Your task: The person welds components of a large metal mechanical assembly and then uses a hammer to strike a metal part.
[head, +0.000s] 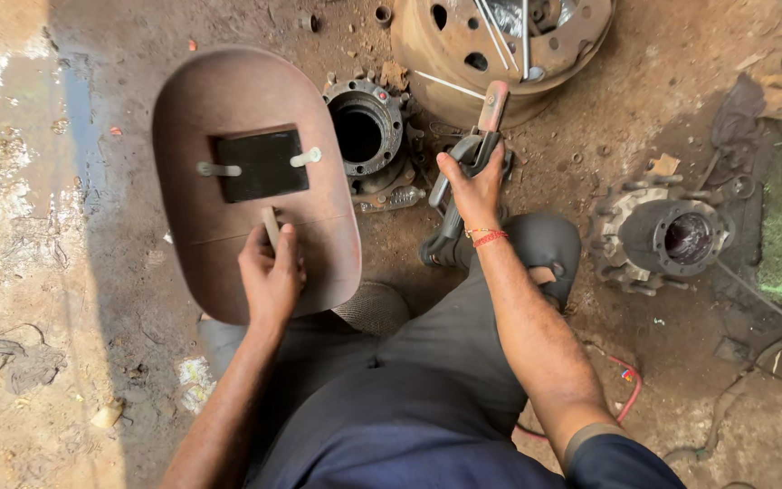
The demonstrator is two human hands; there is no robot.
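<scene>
A: Left hand point(271, 272) grips the short handle of a welding shield point(255, 186), fingers wrapped tight. Shield is a reddish-brown oval board with a dark rectangular window, held over the ground left of the knees.

B: And the other?

A: Right hand point(474, 186) is clenched around an electrode holder point(472, 154), a thin rod point(450, 86) jutting up-left from its clamp. Tip hangs near the wheel hub point(366, 136), a greasy studded ring with a dark bore.

B: Step?

A: Setting up to weld, I judge. Next calls for the window raised to the eyes and the rod steadied at the hub.

B: Surroundings?

A: A rusty wheel rim point(500, 45) beyond, a second hub point(662, 235) to the right, oily dirt all round.
</scene>
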